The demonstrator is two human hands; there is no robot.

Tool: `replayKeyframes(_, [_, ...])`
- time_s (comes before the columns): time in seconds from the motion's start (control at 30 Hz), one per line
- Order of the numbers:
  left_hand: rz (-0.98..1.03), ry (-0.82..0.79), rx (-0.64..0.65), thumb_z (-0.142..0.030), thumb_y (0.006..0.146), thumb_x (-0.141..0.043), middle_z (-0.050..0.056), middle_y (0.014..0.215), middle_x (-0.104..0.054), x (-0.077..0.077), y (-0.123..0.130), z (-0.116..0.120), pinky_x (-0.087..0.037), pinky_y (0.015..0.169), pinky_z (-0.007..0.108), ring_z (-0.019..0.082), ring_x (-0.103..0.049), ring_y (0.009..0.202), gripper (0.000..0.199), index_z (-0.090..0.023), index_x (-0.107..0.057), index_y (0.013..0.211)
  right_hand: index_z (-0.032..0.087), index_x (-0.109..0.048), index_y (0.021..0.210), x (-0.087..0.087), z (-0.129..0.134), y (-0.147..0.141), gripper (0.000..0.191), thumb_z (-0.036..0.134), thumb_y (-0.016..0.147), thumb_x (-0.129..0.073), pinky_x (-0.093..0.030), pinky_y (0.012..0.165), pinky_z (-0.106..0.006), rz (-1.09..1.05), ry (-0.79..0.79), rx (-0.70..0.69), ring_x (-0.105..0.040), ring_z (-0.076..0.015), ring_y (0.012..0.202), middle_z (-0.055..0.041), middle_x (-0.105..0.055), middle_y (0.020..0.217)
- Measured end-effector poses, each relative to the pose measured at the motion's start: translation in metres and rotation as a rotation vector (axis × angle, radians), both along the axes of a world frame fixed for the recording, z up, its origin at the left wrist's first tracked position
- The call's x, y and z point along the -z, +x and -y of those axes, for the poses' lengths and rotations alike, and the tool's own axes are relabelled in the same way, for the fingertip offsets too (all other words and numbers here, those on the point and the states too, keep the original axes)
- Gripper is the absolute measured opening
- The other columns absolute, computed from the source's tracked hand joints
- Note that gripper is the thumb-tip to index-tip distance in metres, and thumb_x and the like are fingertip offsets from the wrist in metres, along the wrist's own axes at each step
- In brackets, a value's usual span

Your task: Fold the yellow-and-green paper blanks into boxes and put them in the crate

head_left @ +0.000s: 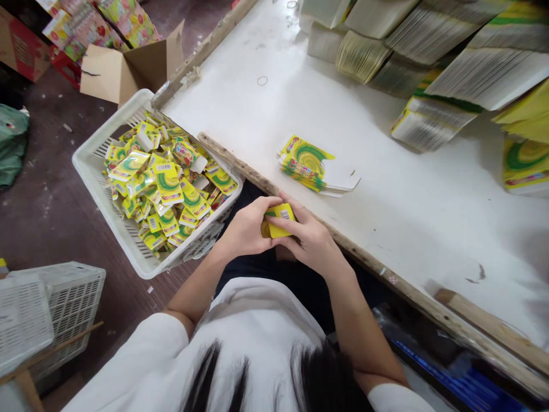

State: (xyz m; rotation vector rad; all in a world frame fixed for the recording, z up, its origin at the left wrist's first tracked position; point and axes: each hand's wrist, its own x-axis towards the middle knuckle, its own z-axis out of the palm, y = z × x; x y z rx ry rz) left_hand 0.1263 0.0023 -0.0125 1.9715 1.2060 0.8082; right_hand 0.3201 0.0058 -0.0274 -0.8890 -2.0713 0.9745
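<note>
Between my two hands is a small yellow and green cardboard box with a barcode on it, held just off the table's near edge. My left hand has its fingers curled around the box's left side. From the other side, my right hand pinches it with thumb and fingers. Just beyond, a small stack of flat printed cartons lies on the white table. To my left, a white plastic basket holds many similar yellow and green boxes, heaped in a jumble.
Bundled stacks of flat cartons fill the far right of the white table. An open cardboard box stands behind the basket. White crates are at the lower left. A wooden strip edges the table.
</note>
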Motion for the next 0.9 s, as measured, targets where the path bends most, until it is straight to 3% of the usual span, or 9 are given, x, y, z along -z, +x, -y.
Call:
replayKeyframes(0.13, [0.034,0.013,-0.048,-0.034,0.074,-0.080,0.011,0.125,-0.066,-0.001,0.000,0.001,-0.050,0.101,0.041,0.027,-0.065,0.115,0.080,-0.023,-0.039,0.142,0.031,-0.072,0.120,0.003,-0.001,0.000,0.032,0.041,0.090,-0.067,-0.050,0.108,-0.050,-0.036,0.011,0.123,-0.056,-0.0318,0.132,-0.0099,-0.053,0.147])
replayKeyframes(0.27, [0.113,0.173,-0.356,-0.052,0.069,-0.084,0.016,0.145,-0.050,0.005,0.008,0.004,-0.035,0.117,0.050,0.032,-0.048,0.138,0.096,-0.025,-0.033,0.146,0.031,-0.076,0.112,-0.004,0.000,0.001,0.028,0.041,0.086,-0.073,-0.052,0.103,-0.047,-0.176,-0.014,0.343,-0.062,-0.0304,0.122,-0.0094,-0.064,0.130])
replayKeyframes(0.33, [0.247,0.135,-0.484,-0.066,0.063,-0.082,0.018,0.154,-0.037,0.008,0.015,0.005,-0.036,0.117,0.050,0.033,-0.041,0.143,0.114,-0.027,-0.022,0.150,0.032,-0.076,0.111,-0.007,0.002,-0.002,0.025,0.039,0.089,-0.070,-0.050,0.105,-0.049,-0.297,-0.052,0.431,-0.063,-0.0295,0.121,-0.0081,-0.067,0.125])
replayKeyframes(0.4, [0.426,0.008,-0.444,-0.075,0.066,-0.073,0.019,0.155,-0.037,0.011,0.022,0.006,-0.044,0.111,0.047,0.031,-0.047,0.139,0.114,-0.030,-0.013,0.152,0.032,-0.075,0.112,-0.009,0.005,-0.007,0.024,0.038,0.091,-0.067,-0.049,0.106,-0.050,-0.361,-0.083,0.467,-0.062,-0.0292,0.121,-0.0075,-0.068,0.123])
replayKeyframes(0.5, [0.656,-0.169,-0.318,-0.072,0.084,-0.058,0.017,0.145,-0.051,0.011,0.029,0.009,-0.053,0.100,0.044,0.029,-0.061,0.125,0.087,-0.030,-0.018,0.150,0.031,-0.073,0.117,-0.009,0.009,-0.014,0.031,0.042,0.088,-0.069,-0.050,0.104,-0.049,-0.316,-0.075,0.391,-0.061,-0.0303,0.123,-0.0090,-0.065,0.128])
replayKeyframes(0.6, [0.743,-0.200,-0.358,-0.062,0.090,-0.057,0.014,0.135,-0.059,0.009,0.029,0.013,-0.055,0.098,0.045,0.027,-0.065,0.117,0.068,-0.030,-0.029,0.143,0.032,-0.070,0.124,-0.011,0.008,-0.013,0.040,0.047,0.087,-0.069,-0.048,0.106,-0.050,-0.214,-0.060,0.206,-0.058,-0.0317,0.129,-0.0107,-0.060,0.138])
replayKeyframes(0.7, [0.721,-0.177,-0.388,-0.060,0.090,-0.059,0.011,0.130,-0.061,0.009,0.026,0.016,-0.056,0.096,0.044,0.025,-0.067,0.113,0.063,-0.031,-0.033,0.139,0.033,-0.069,0.125,-0.015,0.003,-0.004,0.038,0.047,0.090,-0.065,-0.046,0.109,-0.051,-0.164,-0.065,0.093,-0.056,-0.0320,0.131,-0.0101,-0.059,0.139])
replayKeyframes(0.8, [0.712,-0.154,-0.385,-0.059,0.090,-0.059,0.009,0.125,-0.062,0.011,0.026,0.017,-0.057,0.096,0.043,0.023,-0.068,0.111,0.060,-0.031,-0.032,0.136,0.033,-0.072,0.119,-0.017,0.002,0.000,0.033,0.043,0.088,-0.069,-0.046,0.109,-0.051,-0.177,-0.069,0.062,-0.057,-0.0319,0.130,-0.0094,-0.061,0.136])
replayKeyframes(0.9, [0.673,-0.119,-0.363,-0.060,0.090,-0.058,0.009,0.123,-0.063,0.013,0.029,0.016,-0.056,0.096,0.043,0.023,-0.067,0.112,0.058,-0.030,-0.033,0.134,0.031,-0.072,0.112,-0.014,0.007,-0.007,0.028,0.038,0.085,-0.073,-0.049,0.107,-0.050,-0.286,-0.155,0.153,-0.059,-0.0312,0.127,-0.0086,-0.063,0.133])
